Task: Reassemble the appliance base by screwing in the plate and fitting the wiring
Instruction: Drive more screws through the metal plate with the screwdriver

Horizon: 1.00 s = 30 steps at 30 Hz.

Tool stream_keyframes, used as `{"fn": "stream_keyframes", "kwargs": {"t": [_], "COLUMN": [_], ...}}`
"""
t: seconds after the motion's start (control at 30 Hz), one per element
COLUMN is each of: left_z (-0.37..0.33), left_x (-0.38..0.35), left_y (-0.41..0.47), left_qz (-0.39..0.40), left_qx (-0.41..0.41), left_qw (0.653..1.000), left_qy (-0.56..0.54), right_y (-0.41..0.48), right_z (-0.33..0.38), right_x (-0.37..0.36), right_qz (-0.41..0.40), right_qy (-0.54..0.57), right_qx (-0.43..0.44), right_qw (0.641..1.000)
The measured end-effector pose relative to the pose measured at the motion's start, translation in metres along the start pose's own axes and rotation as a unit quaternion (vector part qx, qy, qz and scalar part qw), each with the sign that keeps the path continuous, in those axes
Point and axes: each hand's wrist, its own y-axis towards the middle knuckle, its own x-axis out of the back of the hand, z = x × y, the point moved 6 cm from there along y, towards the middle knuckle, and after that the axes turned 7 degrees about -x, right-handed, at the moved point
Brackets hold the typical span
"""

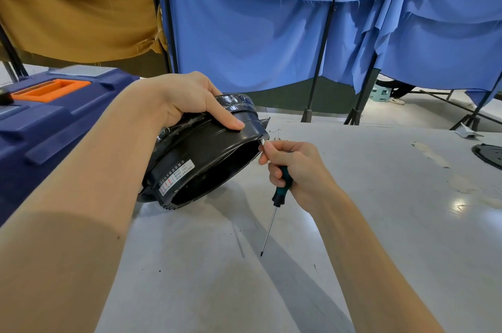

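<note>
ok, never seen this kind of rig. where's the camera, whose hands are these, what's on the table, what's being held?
There is no machine here: a person works with bare hands, and the one picture comes from a camera worn on their head, looking forward and down. The left hand grips the rim of a black appliance base, tilted with its lower edge on the grey table. The right hand holds a green-handled screwdriver, its tip pointing down and away from the base, while its fingertips pinch a small white piece at the base's rim; what that piece is I cannot tell. A blue toolbox sits at left, and a dark round part at the right edge.
</note>
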Motion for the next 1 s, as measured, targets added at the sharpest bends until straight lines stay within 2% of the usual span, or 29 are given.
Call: {"fn": "stream_keyframes", "kwargs": {"t": [0.17,0.4,0.67,0.73,0.83,1.0], "left_z": [0.000,0.001,0.002,0.003,0.004,0.003], "left_x": [-0.003,-0.002,-0.002,-0.001,-0.002,-0.004], "left_y": [0.000,-0.001,-0.003,-0.003,-0.003,-0.003], "left_qz": [0.003,0.000,-0.004,-0.005,-0.003,-0.001], "left_qx": [0.000,-0.004,-0.007,-0.009,-0.009,-0.010], "left_qw": [1.000,1.000,1.000,1.000,1.000,1.000], "left_qy": [-0.002,0.000,0.004,0.004,-0.002,-0.003], "right_y": [0.000,-0.002,-0.004,-0.003,0.001,0.007], "right_z": [0.005,0.005,0.006,0.002,-0.010,-0.032], "right_x": [-0.005,-0.007,-0.008,-0.008,-0.014,-0.035], "right_qz": [0.010,-0.025,-0.126,-0.120,-0.058,0.077], "right_qy": [0.015,0.015,-0.077,-0.045,0.077,0.293], "right_qx": [0.005,0.039,0.096,0.082,0.017,-0.090], "right_qw": [1.000,0.999,0.984,0.988,0.995,0.949]}}
